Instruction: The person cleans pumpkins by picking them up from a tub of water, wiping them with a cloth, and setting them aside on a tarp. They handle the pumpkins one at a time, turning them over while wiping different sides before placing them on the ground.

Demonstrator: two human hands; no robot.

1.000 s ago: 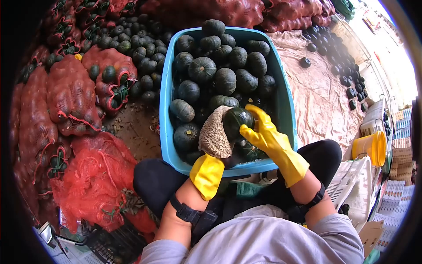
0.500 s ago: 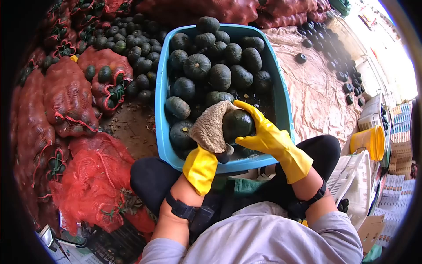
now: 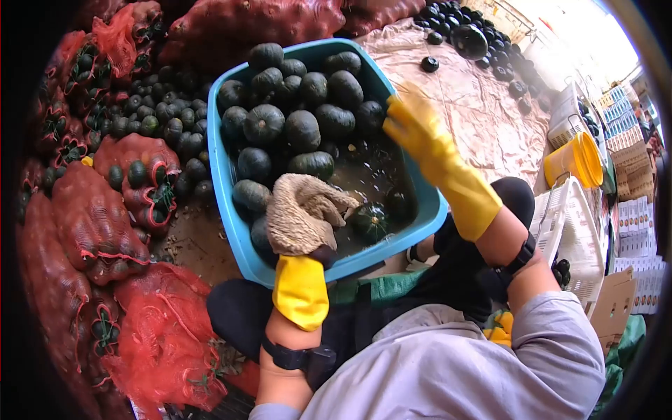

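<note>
Yellow-gloved right hand (image 3: 414, 120) aloft, empty; left hand (image 3: 301, 262) under cloth (image 3: 297, 210), grip unclear, squash (image 3: 369, 220) beside

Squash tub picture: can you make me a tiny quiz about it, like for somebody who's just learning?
1. Pick one: the tub with the squashes in it is A red, B blue, C white.
2. True or false: the right hand holds one of the squashes.
3. Fill in: the tan cloth covers the ___ hand.
Key: 1 B; 2 false; 3 left.
</note>
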